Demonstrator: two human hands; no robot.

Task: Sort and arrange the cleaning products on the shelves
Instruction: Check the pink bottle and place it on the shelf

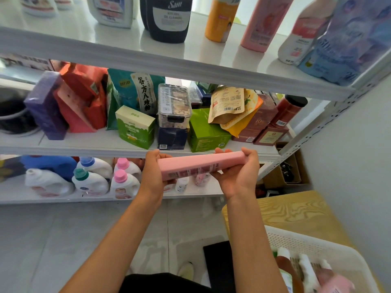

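Observation:
A long pink bottle lies sideways in both hands, in front of the middle shelf's edge. My left hand grips its labelled left end and my right hand grips its right end. On the top shelf stand a dark "Sam" bottle, an orange bottle, a matching pink bottle and a blue refill pouch. The bottom shelf holds several white detergent jugs with pink, blue and green caps.
The middle shelf carries food boxes and pouches, among them a green box and a clear container. A white perforated basket with more bottles sits on a wooden stool at lower right. A cardboard box stands beside the shelf upright.

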